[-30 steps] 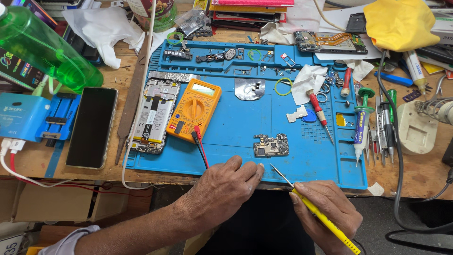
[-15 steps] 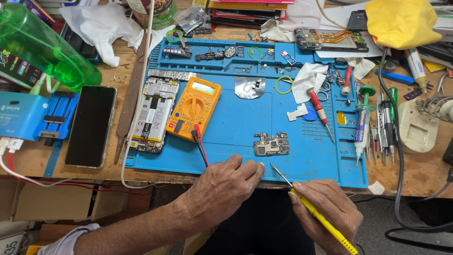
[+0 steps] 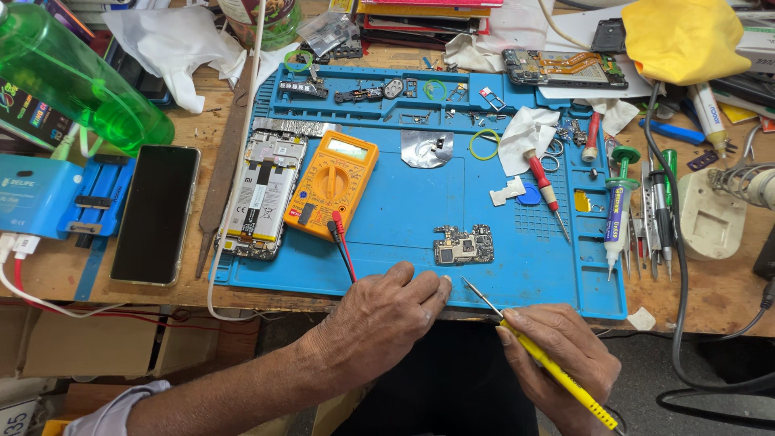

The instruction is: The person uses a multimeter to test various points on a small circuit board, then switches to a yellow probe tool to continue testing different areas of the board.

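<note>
My left hand (image 3: 386, 312) rests palm down on the near edge of the blue work mat (image 3: 404, 202), its fingers loosely curled and holding nothing. My right hand (image 3: 557, 355) grips a yellow-handled screwdriver (image 3: 539, 355) whose metal tip points up-left toward the mat's near edge. A small phone circuit board (image 3: 463, 245) lies on the mat just beyond both hands, touched by neither. An orange multimeter (image 3: 331, 184) with red and black probes (image 3: 342, 242) sits to the left of the board.
An opened phone body (image 3: 264, 194) lies on the mat's left side, and a dark phone (image 3: 156, 214) beside a blue clamp fixture (image 3: 48, 198). A green bottle (image 3: 73, 77) lies far left. Tweezers, screwdrivers and a glue tube (image 3: 616, 218) crowd the right. A yellow cloth (image 3: 682, 36) sits at the back.
</note>
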